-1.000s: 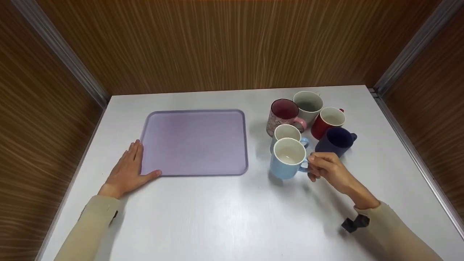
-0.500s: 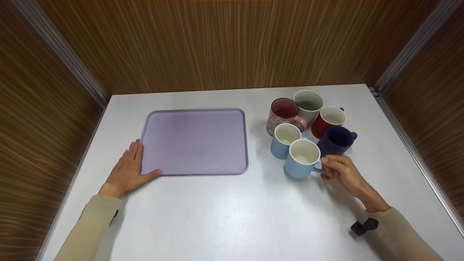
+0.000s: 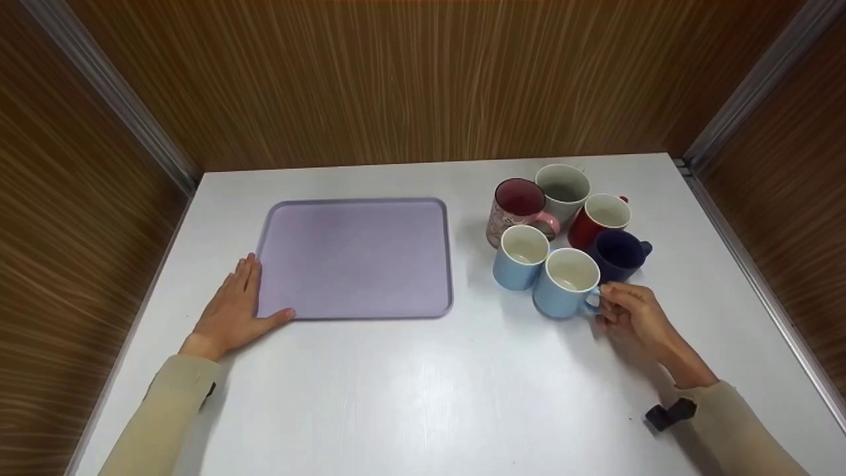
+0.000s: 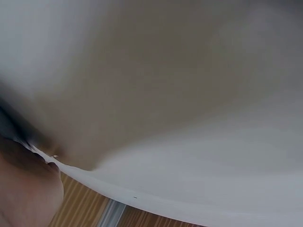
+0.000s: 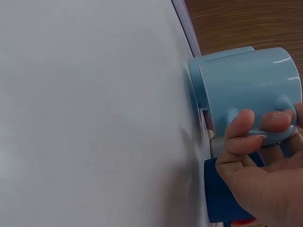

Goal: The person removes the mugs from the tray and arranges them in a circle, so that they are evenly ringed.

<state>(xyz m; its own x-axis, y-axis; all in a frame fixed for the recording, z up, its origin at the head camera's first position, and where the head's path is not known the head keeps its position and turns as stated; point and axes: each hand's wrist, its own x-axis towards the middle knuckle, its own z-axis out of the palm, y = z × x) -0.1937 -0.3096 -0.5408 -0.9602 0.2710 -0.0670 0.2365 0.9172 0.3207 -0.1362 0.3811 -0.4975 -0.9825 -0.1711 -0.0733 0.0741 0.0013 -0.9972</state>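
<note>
My right hand (image 3: pixel 631 318) grips the handle of a light blue mug (image 3: pixel 556 294), which is upright at the front of a cluster of mugs. In the right wrist view, my curled fingers (image 5: pixel 240 124) are at the handle of this light blue mug (image 5: pixel 253 87). Directly left of it stands a second light blue mug (image 3: pixel 514 272), its handle hidden. A navy mug (image 3: pixel 609 264) is behind my right fingers. At the left, my flat left hand (image 3: pixel 231 307) rests at the near-left corner of a lilac tray (image 3: pixel 353 258), fingers along its side and thumb along its front edge.
Behind the blue mugs stand a pink patterned mug (image 3: pixel 505 223) with a dark red inside, a pale grey mug (image 3: pixel 562 186) and a red mug (image 3: pixel 581 230). The white table (image 3: pixel 370 390) is enclosed by wood-grain panels (image 3: pixel 423 86) at the back and sides.
My right hand has moved the held light blue mug rightward, from in front of the other light blue mug to beside it, near the navy mug. The left hand and tray stay put.
</note>
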